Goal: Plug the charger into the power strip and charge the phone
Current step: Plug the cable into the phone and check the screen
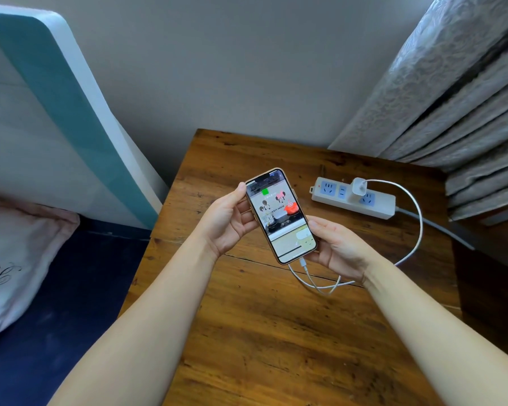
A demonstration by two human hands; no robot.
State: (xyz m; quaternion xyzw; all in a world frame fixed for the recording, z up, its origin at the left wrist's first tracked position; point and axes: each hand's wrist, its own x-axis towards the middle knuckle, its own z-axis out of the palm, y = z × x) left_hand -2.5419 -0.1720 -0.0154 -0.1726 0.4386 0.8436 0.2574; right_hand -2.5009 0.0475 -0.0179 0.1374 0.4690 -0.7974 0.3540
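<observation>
A gold-edged phone (280,215) with its screen lit is held above the wooden table, screen up. My left hand (228,219) grips its upper left edge and my right hand (338,244) holds its lower right corner. A white cable (417,218) is plugged into the phone's bottom end, loops under my right wrist and arcs up to a white charger (359,186). The charger sits in a socket of the white power strip (353,197) at the table's back right.
The wooden table (276,332) fills the centre and foreground. A bed with a dark blue sheet and pale pillow (15,253) lies at the left, its headboard (56,112) behind. Grey curtains (458,98) hang at the right. The strip's grey cord (434,227) runs off the table's right edge.
</observation>
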